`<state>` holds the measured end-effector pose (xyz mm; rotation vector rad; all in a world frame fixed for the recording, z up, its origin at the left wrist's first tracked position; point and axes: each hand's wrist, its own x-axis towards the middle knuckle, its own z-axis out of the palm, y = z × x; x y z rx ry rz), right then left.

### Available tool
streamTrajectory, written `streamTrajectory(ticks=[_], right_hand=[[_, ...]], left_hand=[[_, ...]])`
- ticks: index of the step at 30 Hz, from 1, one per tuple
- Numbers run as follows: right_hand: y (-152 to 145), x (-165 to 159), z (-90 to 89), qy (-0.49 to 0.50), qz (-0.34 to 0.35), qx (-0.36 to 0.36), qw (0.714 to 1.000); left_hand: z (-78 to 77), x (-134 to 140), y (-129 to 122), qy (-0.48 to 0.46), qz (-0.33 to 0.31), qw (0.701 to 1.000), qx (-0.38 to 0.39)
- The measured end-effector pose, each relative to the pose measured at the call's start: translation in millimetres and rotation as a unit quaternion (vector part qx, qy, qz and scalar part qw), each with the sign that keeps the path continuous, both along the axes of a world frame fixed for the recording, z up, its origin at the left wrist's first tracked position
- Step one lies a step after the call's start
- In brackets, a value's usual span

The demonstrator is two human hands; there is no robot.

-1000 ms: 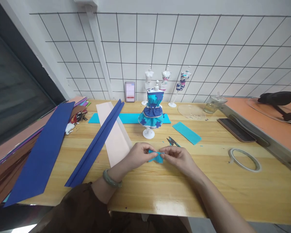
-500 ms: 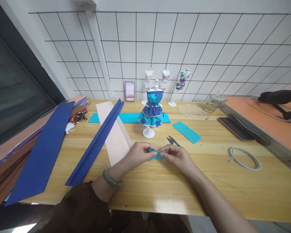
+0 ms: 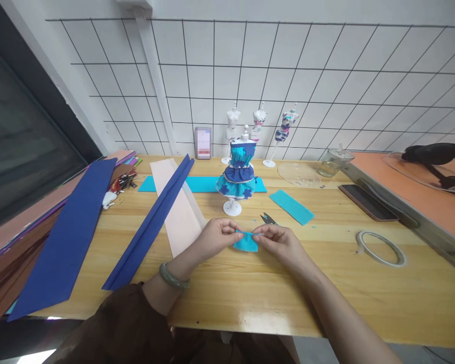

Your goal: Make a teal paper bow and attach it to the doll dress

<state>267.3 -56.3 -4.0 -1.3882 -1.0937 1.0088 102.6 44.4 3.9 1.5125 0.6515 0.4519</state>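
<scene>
Between my two hands is a small piece of turquoise crepe paper (image 3: 246,243), its lower part hanging flat toward me. My left hand (image 3: 220,235) pinches its upper left corner between thumb and fingers. At the upper right corner, my right hand (image 3: 276,238) pinches it the same way. Small snips (image 3: 268,218) lie just beyond the right hand, partly hidden by it. Behind the hands stands a small white mannequin wearing a blue and turquoise ruffled dress (image 3: 239,172). A turquoise paper strip (image 3: 291,207) lies to its right.
Dark blue paper (image 3: 70,232), a folded blue strip (image 3: 147,222) and a pale pink sheet (image 3: 176,212) lie left. On the right are a tape roll (image 3: 382,248), a phone (image 3: 368,201) and a glass cup (image 3: 334,162). More small mannequins (image 3: 258,121) stand by the wall.
The turquoise paper was bunched at its middle between my fingertips; now it is spread wider and flatter, with the hands slightly farther apart.
</scene>
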Motion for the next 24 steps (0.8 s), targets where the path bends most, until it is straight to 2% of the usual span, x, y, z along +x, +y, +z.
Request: streamTrajectory(ticks=[6, 11, 24], right_hand=[[-1.2, -1.1, 4.1, 0.008, -0.020, -0.020, 1.000], [-1.4, 0.4, 0.8, 0.021, -0.027, -0.028, 0.999], [-0.8, 1.5, -0.4, 0.039, -0.012, -0.031, 0.999]], left_hand=[[-2.6, -1.2, 1.8, -0.008, -0.011, 1.000, -0.003], [-0.2, -1.7, 2.3, -0.011, -0.015, 1.000, -0.021], [-2.9, -1.2, 4.0, -0.013, -0.007, 1.000, -0.014]])
